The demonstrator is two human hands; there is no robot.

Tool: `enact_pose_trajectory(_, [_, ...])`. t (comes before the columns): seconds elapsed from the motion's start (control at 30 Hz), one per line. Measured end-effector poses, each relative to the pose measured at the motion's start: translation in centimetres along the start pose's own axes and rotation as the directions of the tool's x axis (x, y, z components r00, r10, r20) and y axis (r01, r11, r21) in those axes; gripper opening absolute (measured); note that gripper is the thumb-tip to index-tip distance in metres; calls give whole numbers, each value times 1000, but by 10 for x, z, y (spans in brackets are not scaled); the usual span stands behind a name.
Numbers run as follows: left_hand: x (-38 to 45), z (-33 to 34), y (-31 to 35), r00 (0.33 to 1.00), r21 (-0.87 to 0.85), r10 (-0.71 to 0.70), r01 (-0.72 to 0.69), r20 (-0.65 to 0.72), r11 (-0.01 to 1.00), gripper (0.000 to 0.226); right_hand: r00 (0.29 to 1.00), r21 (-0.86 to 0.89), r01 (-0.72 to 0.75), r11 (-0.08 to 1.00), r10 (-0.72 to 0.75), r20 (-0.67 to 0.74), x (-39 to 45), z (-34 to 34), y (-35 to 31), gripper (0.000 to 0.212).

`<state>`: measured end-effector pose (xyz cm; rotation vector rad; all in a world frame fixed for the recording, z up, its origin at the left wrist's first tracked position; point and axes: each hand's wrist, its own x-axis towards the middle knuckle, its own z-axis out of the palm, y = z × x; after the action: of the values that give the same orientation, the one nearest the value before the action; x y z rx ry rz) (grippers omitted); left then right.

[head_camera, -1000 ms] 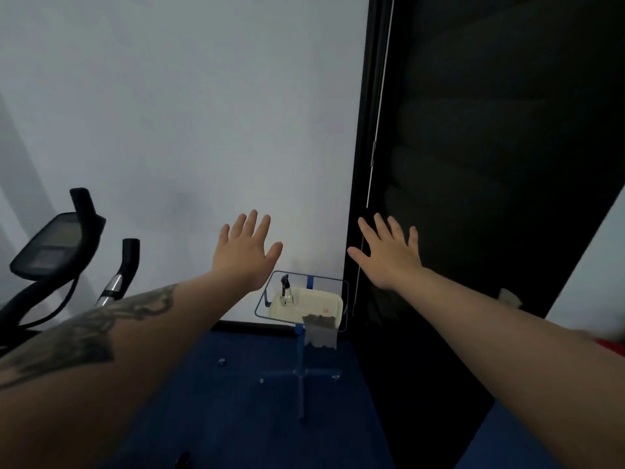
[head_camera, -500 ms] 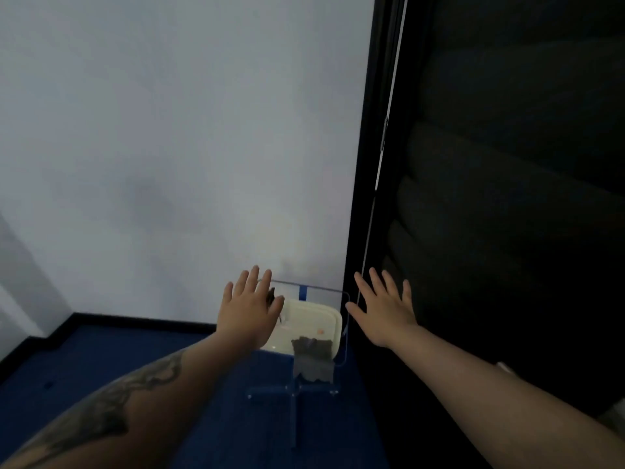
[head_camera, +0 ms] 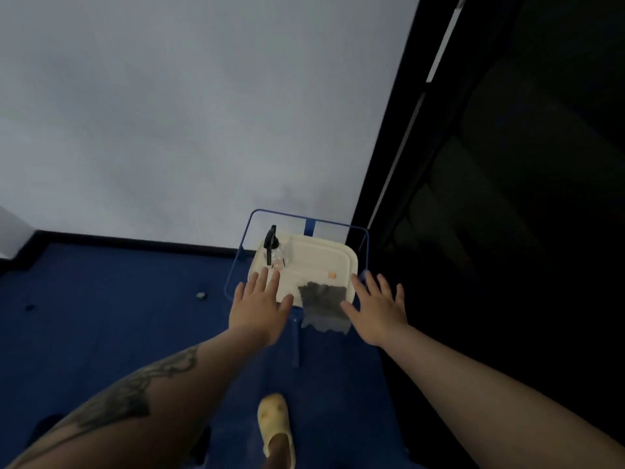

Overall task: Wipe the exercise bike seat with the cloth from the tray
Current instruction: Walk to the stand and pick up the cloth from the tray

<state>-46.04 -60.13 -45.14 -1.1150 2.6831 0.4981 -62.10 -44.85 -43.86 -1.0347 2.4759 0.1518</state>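
While you look down at a blue floor (head_camera: 101, 316), both your hands reach forward, palms down, fingers spread and holding nothing. Your left hand (head_camera: 258, 306) hovers over the near left corner of a cream tray (head_camera: 324, 255); your right hand (head_camera: 377, 308) hovers by its near right corner. Between them a dark grey cloth (head_camera: 324, 301) lies on the tray's near edge and hangs over it. A clear spray bottle (head_camera: 273, 250) with a black top stands upright at the tray's far left. The tray rests on a blue wire stand (head_camera: 297, 336) near a pale wall (head_camera: 186, 113). A yellow shoe (head_camera: 274, 421) shows below.
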Motion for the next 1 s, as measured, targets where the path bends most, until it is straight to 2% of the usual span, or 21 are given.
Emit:
enact_pose_trajectory(0.27, [55, 57, -31, 971, -57, 25, -11, 238, 998, 64, 980, 72, -68, 995, 53, 191, 51, 63, -25, 68])
enact_pose_trajectory(0.43, [62, 95, -42, 933, -69, 19, 6, 359, 998, 63, 959, 38, -98, 994, 85, 271, 74, 96, -24, 69])
enact_pose_trajectory(0.53, [66, 111, -49, 930, -61, 14, 9, 368, 998, 64, 945, 30, -99, 995, 85, 317, 92, 110, -21, 70])
enact_pose_trajectory(0.63, [67, 121, -53, 949, -44, 18, -5, 316, 999, 64, 940, 39, -80, 996, 63, 337, 103, 121, -17, 69])
enact_pose_trajectory(0.7, [65, 125, -54, 959, -47, 26, -13, 282, 999, 64, 950, 65, -56, 996, 33, 312, 104, 126, -16, 64])
enact_pose_trajectory(0.87, [61, 131, -51, 969, -87, -8, 30, 248, 996, 64, 991, 168, -49, 985, 27, 132, 105, 135, -17, 45])
enact_pose_trajectory(1.0, [60, 131, -46, 968, -149, -53, 91, 246, 985, 64, 998, 156, -50, 986, 45, 33, 114, 133, -15, 27])
